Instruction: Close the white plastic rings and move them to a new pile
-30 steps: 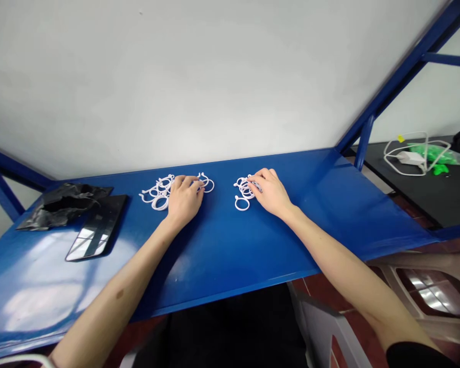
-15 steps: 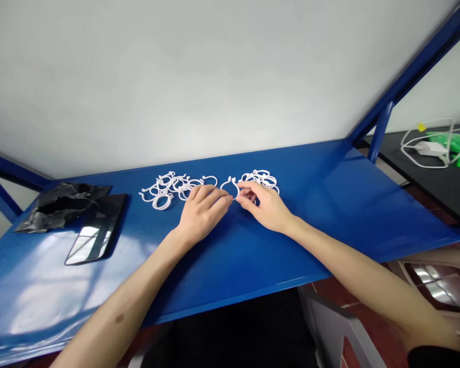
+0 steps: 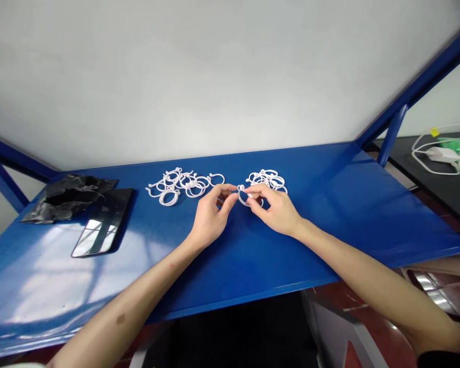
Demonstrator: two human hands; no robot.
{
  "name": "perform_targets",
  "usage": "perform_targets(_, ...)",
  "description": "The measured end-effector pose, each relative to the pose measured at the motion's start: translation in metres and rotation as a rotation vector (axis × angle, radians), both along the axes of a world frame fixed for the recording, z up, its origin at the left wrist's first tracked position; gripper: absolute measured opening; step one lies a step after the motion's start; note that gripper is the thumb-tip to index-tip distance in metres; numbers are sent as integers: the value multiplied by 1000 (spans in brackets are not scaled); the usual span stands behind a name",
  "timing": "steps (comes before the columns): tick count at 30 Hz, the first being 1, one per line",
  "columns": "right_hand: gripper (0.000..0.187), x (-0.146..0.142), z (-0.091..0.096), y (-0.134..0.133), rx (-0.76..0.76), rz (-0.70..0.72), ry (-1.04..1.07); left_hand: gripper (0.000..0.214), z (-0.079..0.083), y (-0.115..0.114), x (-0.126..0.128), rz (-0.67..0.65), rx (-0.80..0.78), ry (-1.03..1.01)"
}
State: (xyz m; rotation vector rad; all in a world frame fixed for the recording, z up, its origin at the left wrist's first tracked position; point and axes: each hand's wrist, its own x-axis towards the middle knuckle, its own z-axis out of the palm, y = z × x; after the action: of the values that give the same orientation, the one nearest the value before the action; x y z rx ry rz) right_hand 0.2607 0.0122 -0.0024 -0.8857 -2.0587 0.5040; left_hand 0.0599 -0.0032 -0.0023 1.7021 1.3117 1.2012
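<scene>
Between my two hands is a white plastic curtain ring (image 3: 243, 200), held over the middle of the blue table. The thumb and fingertips of my right hand (image 3: 276, 208) pinch it near its small knobbed ends. My left hand (image 3: 211, 212) meets the ring's left side, closing thumb and forefinger at that same spot. Part of the ring is hidden by the fingers. Several similar white rings (image 3: 193, 187) lie in a loose heap beyond my left hand. Another cluster of rings (image 3: 269, 179) lies just behind my right hand.
On the left of the blue table (image 3: 306, 255), a black phone (image 3: 106, 222) lies partly beside a crumpled black plastic bag (image 3: 63, 202). Blue frame bars (image 3: 393, 134) rise at both ends. A white charger with cable (image 3: 442, 154) sits on a dark surface at right.
My left hand has turned, its thumb now showing at the ring's ends. The ring has been tilted and its ends brought together between my fingertips. The view has shifted slightly.
</scene>
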Motion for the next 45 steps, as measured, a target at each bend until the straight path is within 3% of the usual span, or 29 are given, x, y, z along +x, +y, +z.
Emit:
perform_targets(3, 18, 0, 0, 0, -11, 28, 10, 29, -2, 4, 0, 38, -115, -76)
perform_targets(9, 21, 0, 2, -2, -76, 68, -14, 33, -10, 6, -1, -78, -214, -168)
perform_targets(17, 21, 3, 5, -7, -156, 180, -40, 21, -17, -3, 1, -20, -64, -101)
perform_targets(25, 22, 2, 0, -3, -148, 179, -85, 22, -14, 4, -6, -100, 31, 95)
perform_targets(27, 21, 3, -1, 2, -122, 122, -84, 22, -14, 11, -10, -96, 171, 239)
perform_targets(30, 17, 11, 2, 16, -39, -117, -56, 23, -16, 20, -17, 29, 423, 540)
perform_targets(34, 10, 35, 5, 41, 32, -439, -38, 29, -24, 30, -31, 210, 508, 864)
perform_targets(40, 12, 54, -5, 61, 73, -521, -235, 11, -31, 37, -44, 196, 498, 922)
perform_targets(45, 12, 49, -6, 56, 159, -535, -225, 14, -23, 34, -38, 152, 617, 946)
